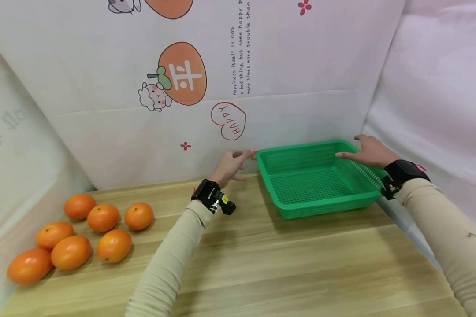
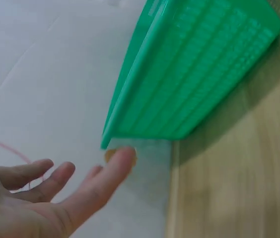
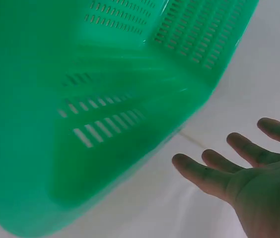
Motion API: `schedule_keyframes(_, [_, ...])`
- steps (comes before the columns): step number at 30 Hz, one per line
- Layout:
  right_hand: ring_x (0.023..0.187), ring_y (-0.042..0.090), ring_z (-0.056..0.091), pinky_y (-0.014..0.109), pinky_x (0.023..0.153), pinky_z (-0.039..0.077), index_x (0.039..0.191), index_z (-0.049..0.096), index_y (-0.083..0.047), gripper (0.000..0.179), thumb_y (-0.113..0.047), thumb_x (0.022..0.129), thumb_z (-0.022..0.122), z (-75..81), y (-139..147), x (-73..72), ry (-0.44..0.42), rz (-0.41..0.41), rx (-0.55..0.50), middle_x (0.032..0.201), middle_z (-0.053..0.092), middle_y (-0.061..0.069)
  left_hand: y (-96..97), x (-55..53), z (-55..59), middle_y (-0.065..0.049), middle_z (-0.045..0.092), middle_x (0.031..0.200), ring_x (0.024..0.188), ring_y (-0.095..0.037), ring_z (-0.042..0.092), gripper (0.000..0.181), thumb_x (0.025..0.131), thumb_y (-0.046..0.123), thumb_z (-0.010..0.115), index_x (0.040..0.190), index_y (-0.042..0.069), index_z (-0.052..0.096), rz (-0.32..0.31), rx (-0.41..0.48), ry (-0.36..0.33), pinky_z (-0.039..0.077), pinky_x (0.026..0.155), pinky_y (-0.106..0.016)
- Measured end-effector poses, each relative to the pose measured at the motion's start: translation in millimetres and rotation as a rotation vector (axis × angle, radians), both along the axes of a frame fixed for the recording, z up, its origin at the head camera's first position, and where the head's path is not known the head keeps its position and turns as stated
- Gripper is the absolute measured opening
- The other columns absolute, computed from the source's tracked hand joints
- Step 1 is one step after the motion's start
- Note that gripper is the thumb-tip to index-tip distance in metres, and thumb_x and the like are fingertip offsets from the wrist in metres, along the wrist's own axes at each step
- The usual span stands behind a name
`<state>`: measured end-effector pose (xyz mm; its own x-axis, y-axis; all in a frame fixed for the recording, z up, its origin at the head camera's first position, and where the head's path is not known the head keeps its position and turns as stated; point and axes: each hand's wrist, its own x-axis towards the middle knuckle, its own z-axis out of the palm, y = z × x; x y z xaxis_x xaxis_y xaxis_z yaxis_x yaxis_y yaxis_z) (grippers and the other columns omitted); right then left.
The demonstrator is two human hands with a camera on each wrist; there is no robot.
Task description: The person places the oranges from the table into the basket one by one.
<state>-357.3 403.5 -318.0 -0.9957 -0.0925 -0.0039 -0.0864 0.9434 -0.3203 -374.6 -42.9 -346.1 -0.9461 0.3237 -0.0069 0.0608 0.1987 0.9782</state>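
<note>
A green plastic basket [image 1: 321, 207] with slotted walls stands on the wooden table in the head view, with nothing in it. At its far left corner is my left hand [image 1: 231, 168], fingers extended and loosely spread. In the left wrist view the index finger [image 2: 100, 191] comes close to the basket's rim; whether it touches cannot be told. My right hand [image 1: 370, 152] hovers at the basket's right side, thumb and fingers apart. In the right wrist view its fingers [image 3: 204, 176] are spread beside the basket wall [image 3: 130, 163], with a gap between.
Several oranges [image 1: 114, 245] lie grouped on the left of the wooden table [image 1: 238, 273]. A white printed cloth [image 1: 115, 145] hangs behind the table, and more white cloth [image 1: 436, 110] encloses the right side. A small orange-brown patch [image 2: 110, 154] shows behind the left index fingertip.
</note>
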Motion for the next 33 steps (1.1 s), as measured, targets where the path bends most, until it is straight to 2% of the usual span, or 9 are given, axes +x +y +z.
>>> schedule_keyframes(6, [0.132,0.068,0.04,0.077,0.104,0.039,0.154,0.019,0.023,0.107,-0.061,0.101,0.058,-12.1,20.8,8.3,-0.041,-0.009,0.026,0.149,0.032,0.053,18.4,2.6,-15.6,-0.017,0.038,0.168,0.154,-0.036,0.041,0.1,0.094,0.068,0.065,0.161,-0.001,0.036,0.027,-0.104,0.018,0.054,0.108,-0.051])
schedule_keyframes(11, [0.13,0.07,0.04,0.076,0.104,0.04,0.151,0.015,0.029,0.107,-0.057,0.103,0.058,-20.8,34.6,17.9,-0.09,-0.009,0.029,0.146,0.031,0.056,26.2,2.5,-33.5,-0.021,0.043,0.165,0.152,-0.039,0.043,0.108,0.089,0.078,0.062,0.157,-0.003,0.042,0.095,-0.184,0.038,0.041,0.121,-0.056])
schedule_keyframes(17, [0.134,0.072,0.033,0.078,0.106,0.038,0.151,0.002,0.03,0.111,-0.052,0.104,0.059,-35.7,50.6,30.3,-0.118,-0.017,-0.015,0.148,0.025,0.058,38.5,2.1,-49.2,-0.023,0.041,0.165,0.153,-0.04,0.041,0.116,0.085,0.083,0.061,0.159,-0.003,0.039,0.075,-0.177,0.013,0.039,0.122,-0.057])
schedule_keyframes(22, [0.138,0.071,0.027,0.078,0.111,0.033,0.153,0.004,0.028,0.11,-0.054,0.103,0.059,-50.4,60.1,32.2,-0.135,-0.027,-0.059,0.152,0.019,0.056,45.8,3.9,-52.1,-0.021,0.043,0.165,0.15,-0.039,0.046,0.121,0.082,0.087,0.061,0.16,-0.002,0.038,0.075,-0.165,-0.001,0.039,0.122,-0.057])
schedule_keyframes(24, [0.139,0.069,0.03,0.078,0.111,0.034,0.154,0.008,0.027,0.107,-0.053,0.104,0.059,-55.5,62.7,31.2,-0.135,-0.026,-0.094,0.153,0.021,0.055,49.0,5.2,-52.4,-0.02,0.049,0.16,0.142,-0.036,0.053,0.119,0.081,0.088,0.061,0.158,-0.001,0.041,0.076,-0.156,0.002,0.043,0.119,-0.056])
schedule_keyframes(27, [0.138,0.065,0.037,0.076,0.109,0.038,0.155,0.012,0.024,0.101,-0.052,0.105,0.056,-63.3,66.3,30.4,-0.15,-0.031,-0.174,0.154,0.027,0.051,55.2,7.1,-54.6,-0.012,0.065,0.123,0.113,-0.028,0.062,0.107,0.084,0.085,0.062,0.153,0.004,0.05,0.042,-0.123,0.015,0.051,0.106,-0.052])
schedule_keyframes(30, [0.131,0.054,0.051,0.062,0.103,0.051,0.158,0.012,0.021,0.094,-0.047,0.108,0.054,-71.0,69.2,31.2,-0.194,-0.028,-0.319,0.152,0.036,0.045,62.7,9.3,-58.6,-0.001,0.052,0.092,0.09,-0.02,0.054,0.084,0.088,0.08,0.062,0.134,0.01,0.06,-0.008,-0.115,0.043,0.05,0.09,-0.044])
schedule_keyframes(31, [0.129,0.048,0.056,0.055,0.101,0.054,0.159,0.01,0.019,0.093,-0.046,0.109,0.053,-73.1,70.6,31.9,-0.213,-0.032,-0.365,0.152,0.037,0.043,65.5,9.8,-60.2,0.001,0.048,0.089,0.088,-0.019,0.052,0.076,0.089,0.078,0.062,0.13,0.014,0.06,-0.024,-0.115,0.05,0.049,0.088,-0.043])
schedule_keyframes(33, [0.118,0.034,0.064,0.041,0.092,0.057,0.161,0.009,0.017,0.088,-0.04,0.11,0.053,-75.6,73.4,33.1,-0.243,-0.028,-0.446,0.15,0.041,0.041,71.5,10.7,-63.6,0.004,0.056,0.093,0.093,-0.014,0.056,0.065,0.091,0.074,0.064,0.125,0.018,0.06,-0.046,-0.111,0.066,0.049,0.092,-0.039])
